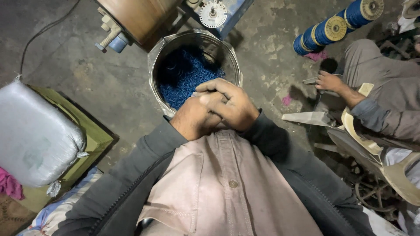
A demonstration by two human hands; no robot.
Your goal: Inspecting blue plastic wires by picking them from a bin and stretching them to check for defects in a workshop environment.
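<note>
Blue rings (186, 81): heaped loose in metal bucket (153, 65), just beyond the hands.
Left hand (192, 118): curled; contents hidden, cannot tell.
Right hand (229, 102): folded over left; hold unclear.
Risk: anything slipping from the clasp likely lost among the heap.

Both forearms, in dark grey sleeves, come in from either side and meet in front of the chest. The right hand (232, 105) lies over the left hand (194, 117), its fingers (214, 85) curled and pressed across the left knuckles. The left hand's fingers are mostly hidden beneath, so its grip cannot be told.
</note>
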